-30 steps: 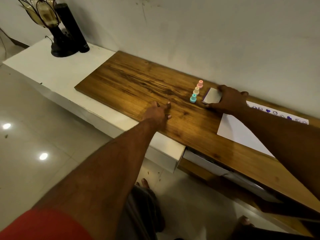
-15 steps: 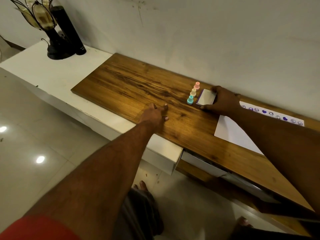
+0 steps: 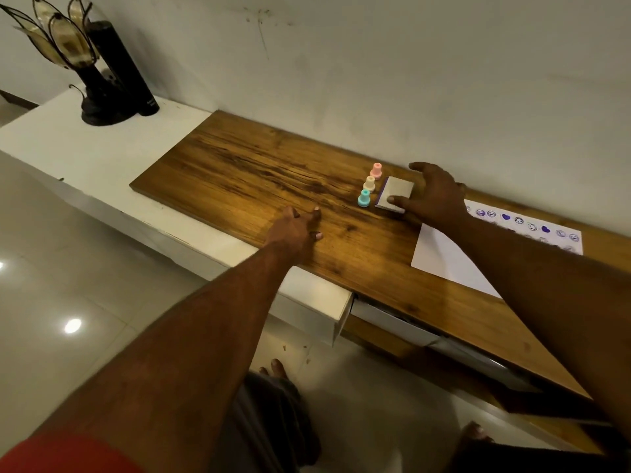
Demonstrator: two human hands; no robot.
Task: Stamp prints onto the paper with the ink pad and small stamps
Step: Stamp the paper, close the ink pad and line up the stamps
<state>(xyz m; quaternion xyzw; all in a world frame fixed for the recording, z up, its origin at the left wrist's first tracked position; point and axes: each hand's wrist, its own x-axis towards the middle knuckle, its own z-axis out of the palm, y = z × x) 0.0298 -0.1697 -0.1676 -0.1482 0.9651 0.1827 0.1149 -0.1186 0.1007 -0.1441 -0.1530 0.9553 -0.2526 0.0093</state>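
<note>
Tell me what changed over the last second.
The right hand spread its fingers off the ink pad, only the thumb touching its near edge now. The left hand stayed resting on the wooden top; the three stamps and paper did not move.

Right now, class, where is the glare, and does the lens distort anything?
Head view: a light glares off the floor; a warm patch lies on the wood top by the left hand; the wide lens stretches the near forearms.
</note>
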